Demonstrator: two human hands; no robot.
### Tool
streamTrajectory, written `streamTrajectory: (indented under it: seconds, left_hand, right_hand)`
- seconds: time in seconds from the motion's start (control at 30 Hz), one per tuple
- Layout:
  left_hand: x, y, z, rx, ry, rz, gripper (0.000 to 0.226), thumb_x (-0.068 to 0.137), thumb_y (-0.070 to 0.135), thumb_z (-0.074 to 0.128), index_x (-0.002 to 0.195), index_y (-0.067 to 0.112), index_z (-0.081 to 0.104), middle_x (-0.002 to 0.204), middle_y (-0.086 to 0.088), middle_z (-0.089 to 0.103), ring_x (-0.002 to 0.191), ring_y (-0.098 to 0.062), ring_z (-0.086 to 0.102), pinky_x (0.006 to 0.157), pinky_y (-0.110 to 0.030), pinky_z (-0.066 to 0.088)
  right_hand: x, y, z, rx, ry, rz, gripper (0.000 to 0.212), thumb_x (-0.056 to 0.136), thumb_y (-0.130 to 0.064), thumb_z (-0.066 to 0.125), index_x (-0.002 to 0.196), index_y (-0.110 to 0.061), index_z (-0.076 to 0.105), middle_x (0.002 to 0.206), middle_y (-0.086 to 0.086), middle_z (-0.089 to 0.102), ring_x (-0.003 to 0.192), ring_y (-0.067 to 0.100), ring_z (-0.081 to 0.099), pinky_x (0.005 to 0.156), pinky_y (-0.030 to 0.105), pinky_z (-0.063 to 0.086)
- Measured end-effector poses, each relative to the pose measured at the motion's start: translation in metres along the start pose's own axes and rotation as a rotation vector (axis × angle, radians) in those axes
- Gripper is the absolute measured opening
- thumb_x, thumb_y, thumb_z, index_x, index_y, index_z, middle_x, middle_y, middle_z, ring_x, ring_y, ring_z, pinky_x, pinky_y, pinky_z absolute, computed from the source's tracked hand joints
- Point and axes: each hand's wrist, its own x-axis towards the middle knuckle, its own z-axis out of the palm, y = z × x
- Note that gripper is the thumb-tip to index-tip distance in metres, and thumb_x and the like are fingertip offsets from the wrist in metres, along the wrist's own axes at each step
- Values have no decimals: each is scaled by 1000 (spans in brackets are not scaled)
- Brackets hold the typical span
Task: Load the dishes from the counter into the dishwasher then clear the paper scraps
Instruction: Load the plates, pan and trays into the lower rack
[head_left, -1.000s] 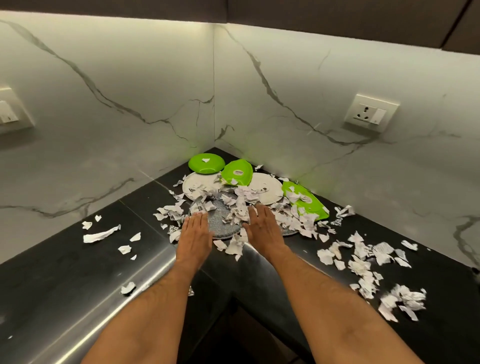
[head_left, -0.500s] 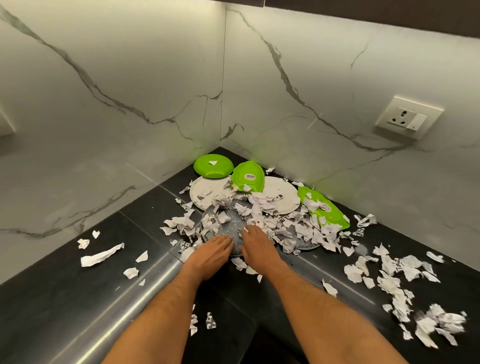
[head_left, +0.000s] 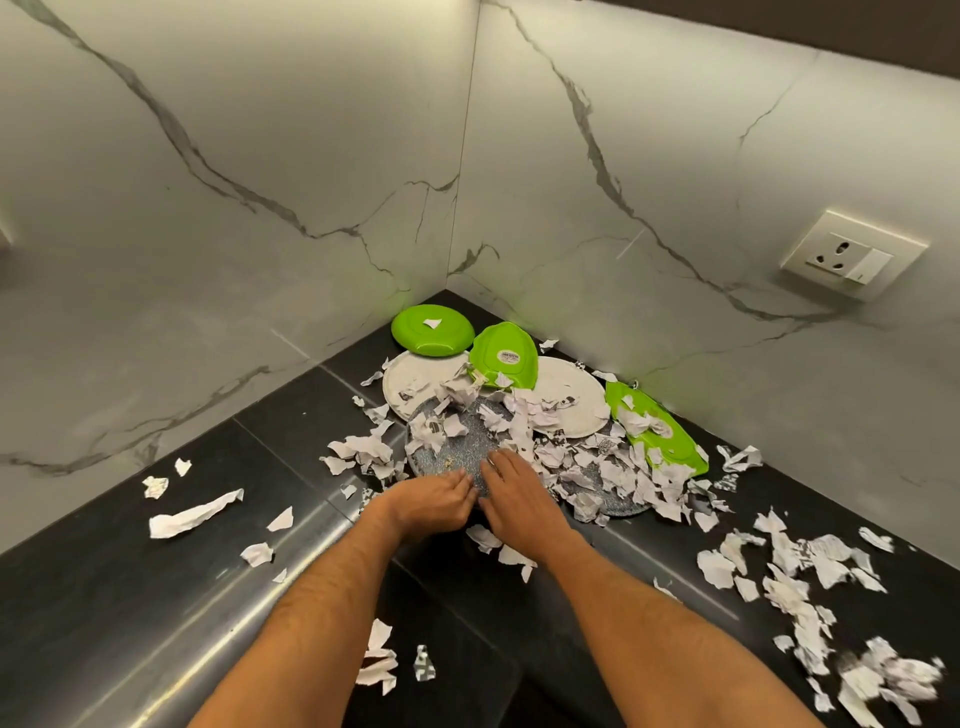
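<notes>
Dishes sit in the corner of a black counter: a round green plate, a green leaf-shaped dish, two white plates, a long green dish and a grey speckled plate. Torn paper scraps lie over them. My left hand rests at the near rim of the grey speckled plate, fingers pointing right. My right hand lies flat on the same rim beside it. Neither hand visibly grips anything.
More scraps spread over the counter at the right, and a long strip lies at the left. A few scraps sit at the front edge. Marble walls close the corner, with a wall socket at the right.
Both hands pulled back toward me from the paper pile and came together at the near rim of the grey plate. A few scraps came down to the front edge.
</notes>
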Motion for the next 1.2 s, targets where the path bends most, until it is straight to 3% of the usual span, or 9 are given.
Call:
streamTrajectory:
  seconds: [0.13, 0.23, 0.37, 0.43, 0.57, 0.67, 0.77, 0.93, 1.2]
  left_hand:
    - [-5, -22, -12, 63, 89, -10, 47, 88, 2, 56, 132, -14, 52, 128, -31, 61, 119, -39, 62, 106, -44, 49]
    - [-3, -37, -25, 83, 214, -64, 41, 85, 5, 63, 124, -9, 63, 118, -23, 69, 109, -33, 68, 101, -41, 53]
    - [9, -48, -51, 56, 355, -157, 36, 91, 3, 45, 118, -5, 67, 109, -18, 71, 101, -30, 69, 96, -40, 55]
    - [16, -53, -60, 18, 390, -231, 35, 92, 2, 42, 117, -5, 66, 106, -17, 69, 98, -31, 67, 93, -42, 54]
    - [30, -64, -80, -86, 455, -465, 33, 79, 0, 67, 111, -5, 67, 100, -16, 67, 91, -32, 64, 85, -43, 55]
    - [34, -75, -86, -252, 471, -655, 30, 77, 3, 66, 107, 2, 66, 95, -15, 66, 88, -35, 63, 82, -45, 52]
    - [30, -83, -84, -417, 487, -853, 29, 74, 1, 70, 102, 5, 65, 94, -15, 66, 87, -37, 63, 79, -45, 52]
    - [33, -75, -87, -596, 568, -1032, 29, 81, -1, 69, 110, 2, 65, 104, -18, 67, 95, -37, 63, 84, -44, 51]
    - [43, -44, -83, -682, 483, -1234, 19, 92, 5, 56, 110, 7, 62, 110, -17, 65, 103, -36, 59, 89, -45, 47]
  right_hand:
    - [2, 3, -17, 91, 181, -23, 39, 94, -29, 50, 125, -8, 59, 129, 12, 57, 118, 29, 51, 100, 42, 45]
    - [7, 4, -26, 155, 270, -42, 33, 87, -27, 56, 112, -7, 63, 111, 10, 59, 101, 28, 52, 87, 40, 46]
    - [23, 10, -33, 140, 377, 43, 14, 85, -9, 63, 99, -8, 66, 90, 11, 63, 82, 29, 56, 72, 42, 51]
    - [32, 14, -42, 120, 442, 116, 15, 79, -3, 69, 92, -10, 68, 82, 9, 65, 76, 29, 57, 64, 41, 50]
    - [39, 21, -66, 82, 538, 184, 20, 72, 0, 73, 88, -13, 70, 77, 7, 66, 73, 28, 58, 62, 39, 46]
    - [37, 26, -78, 160, 567, 306, 25, 64, 1, 72, 84, -13, 70, 75, 6, 66, 72, 28, 60, 56, 37, 46]
    - [30, 37, -82, 214, 591, 382, 22, 70, 1, 73, 84, -14, 69, 75, 4, 65, 72, 28, 60, 53, 36, 45]
    - [10, 52, -81, 289, 651, 404, 10, 83, -6, 62, 89, -12, 66, 81, 7, 65, 75, 28, 59, 58, 40, 47]
    - [-12, 53, -79, 378, 544, 424, 20, 72, 4, 77, 85, -7, 66, 74, 11, 67, 67, 34, 64, 53, 37, 51]
